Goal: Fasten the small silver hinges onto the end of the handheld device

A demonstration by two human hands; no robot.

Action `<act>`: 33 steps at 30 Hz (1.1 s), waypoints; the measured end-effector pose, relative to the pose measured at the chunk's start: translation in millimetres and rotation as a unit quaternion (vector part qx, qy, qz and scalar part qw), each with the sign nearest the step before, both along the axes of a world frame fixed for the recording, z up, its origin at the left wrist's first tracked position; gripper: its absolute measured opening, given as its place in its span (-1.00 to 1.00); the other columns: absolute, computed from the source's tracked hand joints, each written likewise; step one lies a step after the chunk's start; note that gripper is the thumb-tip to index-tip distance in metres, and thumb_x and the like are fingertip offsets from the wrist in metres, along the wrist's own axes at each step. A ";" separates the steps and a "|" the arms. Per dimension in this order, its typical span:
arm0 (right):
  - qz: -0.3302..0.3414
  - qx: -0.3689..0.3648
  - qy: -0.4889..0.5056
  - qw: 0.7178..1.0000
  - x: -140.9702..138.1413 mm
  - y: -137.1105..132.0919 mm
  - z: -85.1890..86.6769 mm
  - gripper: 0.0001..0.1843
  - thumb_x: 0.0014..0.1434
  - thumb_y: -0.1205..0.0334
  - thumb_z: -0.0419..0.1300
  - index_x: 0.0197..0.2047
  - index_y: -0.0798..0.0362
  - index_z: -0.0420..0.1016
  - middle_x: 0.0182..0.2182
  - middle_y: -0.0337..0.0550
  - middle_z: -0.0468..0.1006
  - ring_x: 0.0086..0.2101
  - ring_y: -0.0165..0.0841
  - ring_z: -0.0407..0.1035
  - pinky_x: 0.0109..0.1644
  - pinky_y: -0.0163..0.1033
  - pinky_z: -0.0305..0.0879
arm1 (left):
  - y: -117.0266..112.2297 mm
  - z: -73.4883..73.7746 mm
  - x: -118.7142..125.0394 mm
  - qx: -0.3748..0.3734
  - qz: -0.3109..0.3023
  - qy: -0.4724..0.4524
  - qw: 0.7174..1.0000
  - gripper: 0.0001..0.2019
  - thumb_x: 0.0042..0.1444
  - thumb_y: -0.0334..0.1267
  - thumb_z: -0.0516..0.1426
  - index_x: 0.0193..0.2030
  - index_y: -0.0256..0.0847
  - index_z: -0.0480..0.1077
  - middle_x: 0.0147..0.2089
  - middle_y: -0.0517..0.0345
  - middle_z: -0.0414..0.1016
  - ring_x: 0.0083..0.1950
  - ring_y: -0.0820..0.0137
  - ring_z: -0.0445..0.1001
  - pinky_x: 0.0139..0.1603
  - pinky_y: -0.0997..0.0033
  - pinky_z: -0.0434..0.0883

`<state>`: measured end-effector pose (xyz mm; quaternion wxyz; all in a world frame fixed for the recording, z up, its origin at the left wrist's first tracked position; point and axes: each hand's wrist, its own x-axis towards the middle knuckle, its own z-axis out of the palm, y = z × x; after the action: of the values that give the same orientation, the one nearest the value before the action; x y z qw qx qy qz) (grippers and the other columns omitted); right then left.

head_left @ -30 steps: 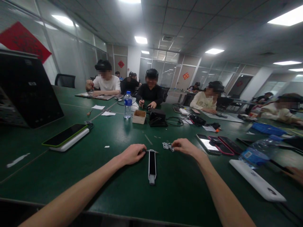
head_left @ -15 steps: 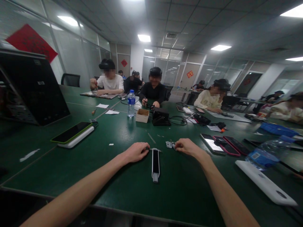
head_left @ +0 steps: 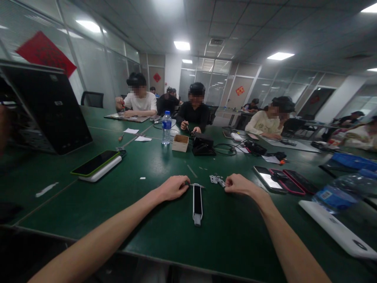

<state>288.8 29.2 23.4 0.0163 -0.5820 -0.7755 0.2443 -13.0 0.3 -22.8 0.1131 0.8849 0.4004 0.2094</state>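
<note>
The person's forearms come in from the near edge of a green work table (head_left: 232, 239), and the table's near rim runs across the bottom of the view. The left hand (head_left: 173, 188) and right hand (head_left: 240, 184) rest on the tabletop, curled and apart. Between them lies a slim white-and-black strip (head_left: 197, 204), pointing away from the person, with a thin metal crosspiece (head_left: 197, 185) at its far end. The left fingertips (head_left: 186, 184) are just beside that crosspiece, though whether they grip anything is hidden. The right fingertips (head_left: 226, 188) touch or nearly touch a small perforated metal plate (head_left: 217, 180), and the contact is too small to make out.

Open tabletop spreads to the left and in front of the strip. To the right lie a white phone case (head_left: 335, 228), a water bottle (head_left: 338, 192), cut off by the frame edge, and phones (head_left: 278, 180). To the left, a phone sits on a white power bank (head_left: 96, 166), beside a dark laptop (head_left: 47, 108). Farther off stand a cardboard box (head_left: 180, 143) and a black device (head_left: 202, 144), with co-workers (head_left: 194, 112) seated beyond.
</note>
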 end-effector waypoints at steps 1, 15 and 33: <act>0.009 0.019 0.012 1.000 -4.6 -2.5 2.3 -0.87 -0.05 0.24 0.15 -0.46 0.11 0.48 -0.46 -0.16 0.51 -0.45 -0.39 0.36 -0.40 -0.34 0.18 | -0.2 -0.1 -0.2 0.004 0.007 -0.006 1.000 -0.84 0.18 -0.33 0.05 -0.11 -0.24 0.34 -0.40 0.20 0.39 -0.37 0.39 0.39 -0.34 0.45 0.30; 0.041 0.174 0.342 0.923 -102.2 -38.7 -26.8 -0.88 0.05 0.23 0.15 -0.36 0.07 0.47 -0.47 -0.25 0.48 -0.45 -0.44 0.32 -0.35 -0.32 0.24 | -12.3 4.9 11.7 0.109 -0.015 -0.122 0.986 -0.92 0.20 -0.37 0.08 -0.17 -0.22 0.36 -0.20 0.13 0.40 -0.27 0.44 0.44 -0.25 0.49 0.41; 0.105 0.166 0.189 0.962 -70.3 -27.4 -8.2 -0.81 0.16 0.16 0.12 -0.33 0.09 0.46 -0.46 -0.20 0.50 -0.46 -0.41 0.34 -0.38 -0.30 0.22 | -2.8 3.6 -1.0 0.089 0.003 -0.088 0.992 -0.89 0.09 -0.43 0.15 -0.23 -0.23 0.43 -0.30 0.18 0.46 -0.39 0.49 0.43 -0.31 0.54 0.39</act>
<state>218.5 1.8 15.1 0.2327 -0.4301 -0.8446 0.2179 -14.0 -2.6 -19.2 0.0686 0.8685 0.3712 0.3214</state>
